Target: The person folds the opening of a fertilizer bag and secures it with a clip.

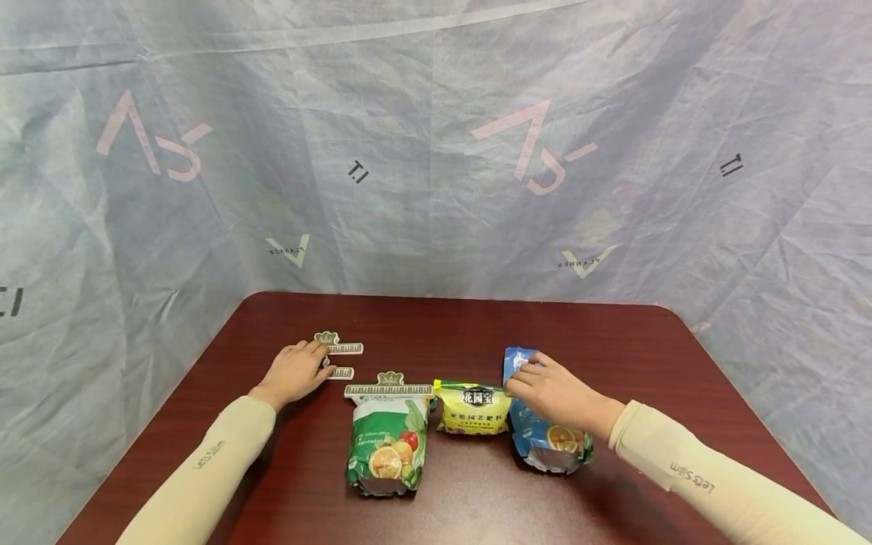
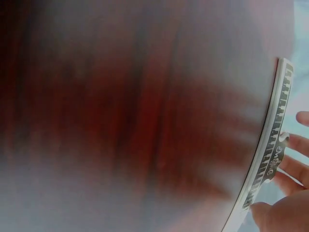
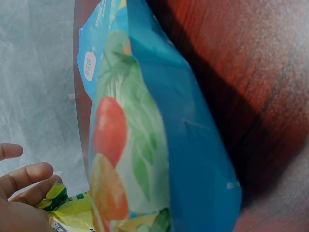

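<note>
On the left side of the table, my left hand (image 1: 294, 372) reaches over two piano-key clips, the upper clip (image 1: 345, 349) and the lower clip (image 1: 342, 373). In the left wrist view, the thumb lies near one end of a keyboard-patterned clip (image 2: 270, 145), and the loosely bent fingers are by its ornate tab. My right hand (image 1: 555, 390) hovers over the upper part of a blue fruit-printed bag (image 1: 534, 431), covering some of it. Its fingers (image 3: 34, 174) are spread apart beside the bag, near the corner of a small yellow bag (image 1: 473, 412).
A green and white fruit-printed bag (image 1: 387, 446) lies between my arms, with a piano-key clip (image 1: 388, 389) across its top. The dark red table (image 1: 463, 499) ends at a grey printed cloth (image 1: 436, 189) hanging behind it.
</note>
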Demonstrator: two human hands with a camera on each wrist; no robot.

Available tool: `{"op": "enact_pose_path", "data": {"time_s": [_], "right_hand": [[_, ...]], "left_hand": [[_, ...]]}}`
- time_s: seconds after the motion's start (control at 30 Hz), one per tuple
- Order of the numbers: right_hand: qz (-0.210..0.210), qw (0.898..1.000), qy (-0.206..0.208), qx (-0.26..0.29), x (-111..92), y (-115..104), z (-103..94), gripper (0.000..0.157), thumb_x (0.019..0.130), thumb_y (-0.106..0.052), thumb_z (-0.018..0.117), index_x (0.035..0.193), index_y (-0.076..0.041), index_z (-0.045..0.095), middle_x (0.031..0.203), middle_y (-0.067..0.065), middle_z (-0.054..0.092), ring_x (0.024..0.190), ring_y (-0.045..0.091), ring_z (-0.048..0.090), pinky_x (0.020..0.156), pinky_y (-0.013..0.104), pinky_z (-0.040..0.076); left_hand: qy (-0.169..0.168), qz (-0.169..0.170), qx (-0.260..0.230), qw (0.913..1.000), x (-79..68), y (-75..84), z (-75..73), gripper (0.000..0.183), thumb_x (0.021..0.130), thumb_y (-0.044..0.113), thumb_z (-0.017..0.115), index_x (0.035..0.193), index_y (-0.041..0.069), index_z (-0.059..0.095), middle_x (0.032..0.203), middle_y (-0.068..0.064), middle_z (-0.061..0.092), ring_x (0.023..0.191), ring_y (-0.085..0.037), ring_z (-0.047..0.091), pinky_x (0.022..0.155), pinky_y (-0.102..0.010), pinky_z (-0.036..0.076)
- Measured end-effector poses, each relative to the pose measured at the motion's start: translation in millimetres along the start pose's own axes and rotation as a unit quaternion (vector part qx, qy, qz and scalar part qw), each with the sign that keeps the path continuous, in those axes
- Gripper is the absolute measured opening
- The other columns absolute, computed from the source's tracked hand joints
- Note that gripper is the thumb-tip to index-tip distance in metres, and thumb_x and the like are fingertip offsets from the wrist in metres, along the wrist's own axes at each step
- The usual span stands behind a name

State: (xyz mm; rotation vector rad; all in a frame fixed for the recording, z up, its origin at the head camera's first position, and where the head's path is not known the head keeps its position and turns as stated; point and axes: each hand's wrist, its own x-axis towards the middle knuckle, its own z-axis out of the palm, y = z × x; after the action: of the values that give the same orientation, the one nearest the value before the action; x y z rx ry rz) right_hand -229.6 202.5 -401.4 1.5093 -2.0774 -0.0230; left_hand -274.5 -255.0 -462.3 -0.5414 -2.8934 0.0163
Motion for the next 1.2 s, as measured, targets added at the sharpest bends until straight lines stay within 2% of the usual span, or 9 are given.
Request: {"op": "enact_pose_path", "data": {"time_s": [0.33,0.63,0.93,1.2], "right_hand": [[-0.005,1.0,0.009,-0.006,0,2,2.3,0.037,0.102,-0.023,0.023,0.084,-0.016,0.055,0.075,-0.007,0.058,0.067,0.01,0.049,0.07,0.032,0.036],[-0.002,1.0,0.0,-0.006,1,1,-0.7,0.037,0.102,-0.024,0.023,0.085,-0.016,0.055,0.076,-0.007,0.058,0.067,0.01,0.049,0.07,0.033,0.036],[-0.005,1.0,0.013,-0.007,-1,2,2.3,0.038,0.102,-0.023,0.022,0.084,-0.016,0.055,0.075,-0.007,0.058,0.066,0.01,0.049,0.069,0.032,0.036],[-0.007,1.0,0.02,-0.006,-2,2,3.7,0.037,0.102,-0.021,0.023,0.085,-0.016,0.056,0.075,-0.008,0.058,0.066,0.009,0.049,0.069,0.033,0.037]], "left_hand": [[-0.006,0.019,0.016,0.9997,-0.4,-10.3,3.1,0.052,0.09,0.042,0.054,0.119,-0.001,0.056,0.117,-0.019,0.055,0.109,-0.037,0.049,0.09,-0.053,0.036],[-0.001,0.031,0.019,0.9993,-2.4,-8.6,0.0,0.052,0.088,0.04,0.058,0.114,-0.005,0.056,0.11,-0.02,0.057,0.105,-0.036,0.052,0.09,-0.051,0.038],[0.038,0.046,0.026,0.9979,-3.6,-9.1,4.5,0.047,0.085,0.041,0.062,0.102,-0.001,0.052,0.098,-0.018,0.061,0.1,-0.032,0.057,0.088,-0.047,0.04],[0.067,0.087,0.067,0.9917,-5.1,-12.7,7.4,0.037,0.087,0.038,0.061,0.094,0.003,0.05,0.088,-0.012,0.058,0.092,-0.031,0.059,0.083,-0.046,0.042]]}}
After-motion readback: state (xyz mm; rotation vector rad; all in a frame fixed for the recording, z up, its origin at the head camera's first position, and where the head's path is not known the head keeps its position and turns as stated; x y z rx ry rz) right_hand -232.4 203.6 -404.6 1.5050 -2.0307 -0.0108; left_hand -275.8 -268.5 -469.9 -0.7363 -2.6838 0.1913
